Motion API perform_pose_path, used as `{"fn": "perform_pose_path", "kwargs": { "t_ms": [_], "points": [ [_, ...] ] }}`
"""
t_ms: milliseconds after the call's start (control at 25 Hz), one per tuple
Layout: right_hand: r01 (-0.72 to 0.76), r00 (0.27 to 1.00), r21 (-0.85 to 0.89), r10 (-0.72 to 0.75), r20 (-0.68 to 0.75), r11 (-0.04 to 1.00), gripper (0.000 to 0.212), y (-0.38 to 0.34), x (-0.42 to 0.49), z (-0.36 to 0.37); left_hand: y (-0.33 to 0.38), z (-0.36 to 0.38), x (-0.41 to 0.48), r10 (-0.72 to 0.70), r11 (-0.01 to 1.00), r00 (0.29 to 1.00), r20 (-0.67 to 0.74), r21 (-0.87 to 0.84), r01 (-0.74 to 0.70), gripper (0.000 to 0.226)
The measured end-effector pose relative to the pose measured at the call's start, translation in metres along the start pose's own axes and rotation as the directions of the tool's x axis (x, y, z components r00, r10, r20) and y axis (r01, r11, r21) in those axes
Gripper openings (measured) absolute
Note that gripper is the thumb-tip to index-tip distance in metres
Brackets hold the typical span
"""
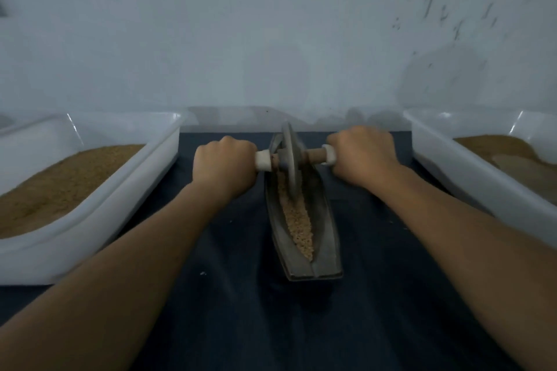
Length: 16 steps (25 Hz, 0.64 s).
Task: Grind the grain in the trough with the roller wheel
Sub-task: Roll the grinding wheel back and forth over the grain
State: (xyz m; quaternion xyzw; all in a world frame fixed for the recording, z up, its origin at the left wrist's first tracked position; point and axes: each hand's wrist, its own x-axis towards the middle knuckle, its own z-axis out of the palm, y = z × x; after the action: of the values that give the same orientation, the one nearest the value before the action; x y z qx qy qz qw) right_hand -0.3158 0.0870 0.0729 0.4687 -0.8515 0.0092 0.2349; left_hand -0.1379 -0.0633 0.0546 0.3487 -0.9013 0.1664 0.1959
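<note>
Forearms (135, 265) are extended over the worktop (241, 325), flanking the trough (327, 250). Grain (297, 223) is piled along its groove. Roller wheel (290, 156) is seated near the far end, its axle handles (329, 155) clamped in the fingers (244, 149) of left hand (224, 161) and right hand (363, 153). Risk: wheel could be tipped by uneven push, grain spilled.

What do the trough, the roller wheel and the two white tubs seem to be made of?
Trough: dull grey metal, perhaps cast iron; matte and dark. Roller wheel: similar grey metal disc on a brown, wooden-looking axle with pale collars. Left tub and right tub: white plastic, probably; smooth walls with glossy highlights.
</note>
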Motion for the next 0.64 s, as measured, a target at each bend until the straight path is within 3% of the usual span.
{"fn": "perform_pose_path", "kwargs": {
  "t_ms": [80,240,320,440,520,640],
  "points": [
    [0.009,0.999,-0.005,-0.008,0.04,1.0,0.005,0.002,-0.005,-0.003,-0.001,-0.003,-0.01,0.001,1.0,1.0,-0.015,0.012,-0.001,0.012],
    [0.12,0.96,-0.019,-0.121,-0.251,0.993,0.02,0.017,-0.077,-0.009,-0.021,-0.015,-0.058,0.266,0.964,0.927,-0.263,0.088,-0.252,0.028],
    [0.143,0.941,-0.003,-0.137,-0.309,0.99,0.02,0.025,-0.084,-0.009,-0.028,-0.021,-0.058,0.319,0.948,0.89,-0.326,0.123,-0.295,0.027],
    [0.049,0.98,-0.072,-0.062,-0.187,0.996,0.02,0.01,-0.056,-0.002,-0.012,-0.005,-0.041,0.162,0.985,0.977,-0.137,0.087,-0.151,0.02],
    [-0.013,0.999,-0.014,0.012,-0.048,1.0,0.011,-0.001,-0.02,0.0,-0.002,-0.003,-0.01,0.04,0.999,0.999,-0.027,0.027,-0.039,0.012],
    [-0.047,0.997,0.042,0.044,0.057,0.998,0.015,0.0,-0.006,0.0,-0.001,-0.007,0.004,0.036,0.999,0.998,0.041,0.02,-0.037,0.013]
  ]
}}
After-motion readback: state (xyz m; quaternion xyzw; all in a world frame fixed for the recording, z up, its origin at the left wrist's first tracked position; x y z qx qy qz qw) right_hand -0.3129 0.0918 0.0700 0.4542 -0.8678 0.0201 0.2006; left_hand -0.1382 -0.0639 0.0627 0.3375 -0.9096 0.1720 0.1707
